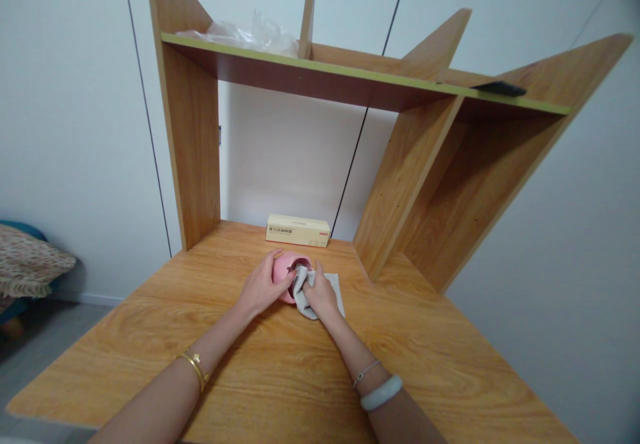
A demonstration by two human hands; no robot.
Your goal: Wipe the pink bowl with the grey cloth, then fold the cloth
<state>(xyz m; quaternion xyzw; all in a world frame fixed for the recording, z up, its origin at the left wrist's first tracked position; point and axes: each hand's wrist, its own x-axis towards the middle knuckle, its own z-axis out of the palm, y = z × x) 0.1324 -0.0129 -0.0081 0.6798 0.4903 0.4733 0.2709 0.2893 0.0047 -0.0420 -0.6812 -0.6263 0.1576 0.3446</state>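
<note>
A pink, rounded, hollow container [281, 267] is tilted on its side at the middle of the desk, its dark opening facing right. My left hand [262, 285] is wrapped round its left side, the thumb near the rim. A light grey cloth [303, 299] is gripped in my right hand [321, 295], pressed against the container's opening. Part of the cloth hangs down in front and another part spreads out to the right behind the hand. The cloth and fingers hide some of the container's inside, so its exact kind cannot be made out.
A long cream box [298, 232] stands at the back of the wooden desk [280, 377]. Wooden uprights and a shelf [310, 74] rise behind it. The shelf carries a clear plastic bag [255, 36] and a dark flat object [500, 89]. A patterned cloth covers furniture [33, 261] at far left.
</note>
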